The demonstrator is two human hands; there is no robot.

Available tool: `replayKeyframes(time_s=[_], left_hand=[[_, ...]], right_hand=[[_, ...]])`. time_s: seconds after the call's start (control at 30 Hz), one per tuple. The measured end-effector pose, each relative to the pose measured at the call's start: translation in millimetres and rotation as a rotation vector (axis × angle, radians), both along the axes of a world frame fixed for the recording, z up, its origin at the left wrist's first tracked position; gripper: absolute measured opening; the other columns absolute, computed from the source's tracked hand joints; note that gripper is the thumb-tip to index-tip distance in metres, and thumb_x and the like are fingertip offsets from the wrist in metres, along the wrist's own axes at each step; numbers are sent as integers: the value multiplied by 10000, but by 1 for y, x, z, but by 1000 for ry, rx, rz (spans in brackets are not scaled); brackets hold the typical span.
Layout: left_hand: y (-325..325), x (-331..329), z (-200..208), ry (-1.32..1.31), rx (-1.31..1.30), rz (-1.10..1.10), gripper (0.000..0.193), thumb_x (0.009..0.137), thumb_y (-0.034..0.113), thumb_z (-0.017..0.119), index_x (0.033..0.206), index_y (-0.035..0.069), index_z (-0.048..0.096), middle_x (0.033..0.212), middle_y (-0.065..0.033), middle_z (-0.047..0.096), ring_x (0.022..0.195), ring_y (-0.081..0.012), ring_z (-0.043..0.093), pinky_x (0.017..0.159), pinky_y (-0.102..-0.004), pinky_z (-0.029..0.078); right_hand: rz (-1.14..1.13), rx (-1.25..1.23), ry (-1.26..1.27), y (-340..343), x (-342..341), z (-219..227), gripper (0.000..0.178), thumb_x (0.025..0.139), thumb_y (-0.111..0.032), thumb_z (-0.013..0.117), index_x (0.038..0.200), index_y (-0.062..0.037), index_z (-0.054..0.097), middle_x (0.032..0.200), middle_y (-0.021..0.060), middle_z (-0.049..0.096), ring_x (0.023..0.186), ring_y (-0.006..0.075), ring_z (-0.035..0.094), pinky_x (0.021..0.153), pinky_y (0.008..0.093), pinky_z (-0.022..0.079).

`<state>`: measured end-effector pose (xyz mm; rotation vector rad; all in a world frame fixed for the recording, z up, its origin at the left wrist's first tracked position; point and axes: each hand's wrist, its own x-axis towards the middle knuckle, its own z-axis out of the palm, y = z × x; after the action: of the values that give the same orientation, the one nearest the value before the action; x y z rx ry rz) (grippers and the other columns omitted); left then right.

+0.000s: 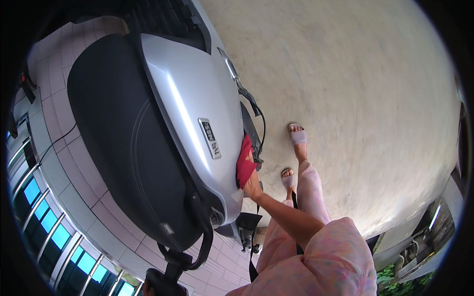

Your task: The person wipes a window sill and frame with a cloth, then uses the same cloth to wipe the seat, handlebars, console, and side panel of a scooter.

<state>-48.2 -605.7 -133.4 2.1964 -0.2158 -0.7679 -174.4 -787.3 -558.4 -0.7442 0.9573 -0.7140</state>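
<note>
Red cloth (243, 166), creased, against curved glossy silver panel (195, 101)

Beige floor (365, 108), faintly stained; two mauve sandals (298, 137) on it; silver scooter (192, 98) apparently standing there.

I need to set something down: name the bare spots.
Free: concrete floor right of the slippers; black seat beside the silver panel. Crowded: that panel's outer edge, where the right hand presses a red cloth.

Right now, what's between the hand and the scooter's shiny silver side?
A red cloth lies between the right hand and the silver side panel, in the head view.
</note>
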Motion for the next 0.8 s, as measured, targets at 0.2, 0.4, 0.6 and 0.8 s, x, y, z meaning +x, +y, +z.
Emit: replayKeyframes(time_s=[0.2,0.4,0.6,0.8], left_hand=[[57,13,7,-190,26,360,395,796,222,429,1096,-24,497,1049,-146,522,1002,-243,507,886,-360,403],[56,14,-11,-489,99,98,307,774,144,418,975,-38,562,1015,-131,558,985,-223,511,882,-339,404],[36,7,-11,-494,36,204,246,771,120,397,769,-62,562,1002,-174,567,874,-248,554,776,-322,456],[31,1,-8,-531,68,203,239,754,120,407,752,-56,569,1011,-159,558,854,-230,555,756,-309,464]], right_hand=[[113,-140,377,74,-8,73,571,888,-270,318,1347,28,158,1387,212,166,1286,331,169,1057,352,121],[-8,-452,508,43,14,89,585,777,-194,457,1262,84,284,1311,272,270,1226,456,210,1011,526,144],[-50,-714,454,-81,56,86,524,796,-148,488,1254,64,348,1312,228,318,1207,389,310,1002,477,224],[-28,-716,525,-57,46,99,683,744,-211,576,1261,108,265,1302,291,280,1204,438,276,1009,469,214]])
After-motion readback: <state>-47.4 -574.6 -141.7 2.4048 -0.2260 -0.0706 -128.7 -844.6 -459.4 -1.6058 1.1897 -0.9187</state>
